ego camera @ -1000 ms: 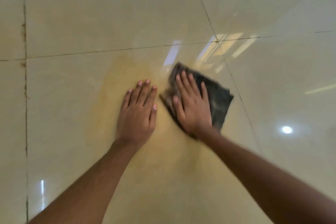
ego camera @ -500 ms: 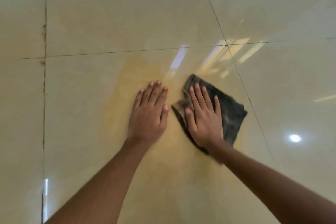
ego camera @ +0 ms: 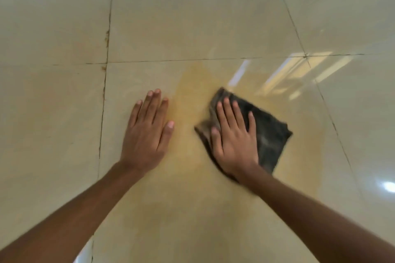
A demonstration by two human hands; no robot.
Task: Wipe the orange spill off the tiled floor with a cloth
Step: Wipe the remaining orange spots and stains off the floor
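Seemingly, right hand (ego camera: 234, 141) slid cloth (ego camera: 269, 134) away from left hand (ego camera: 147, 132).

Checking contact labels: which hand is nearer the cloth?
Right. The right hand presses flat on the dark cloth, fingers straight. The left hand lies flat on the tiled floor, apart from the cloth, to its left.

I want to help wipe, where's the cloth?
In the head view, the dark cloth lies right of centre on the orange spill, under the right hand.
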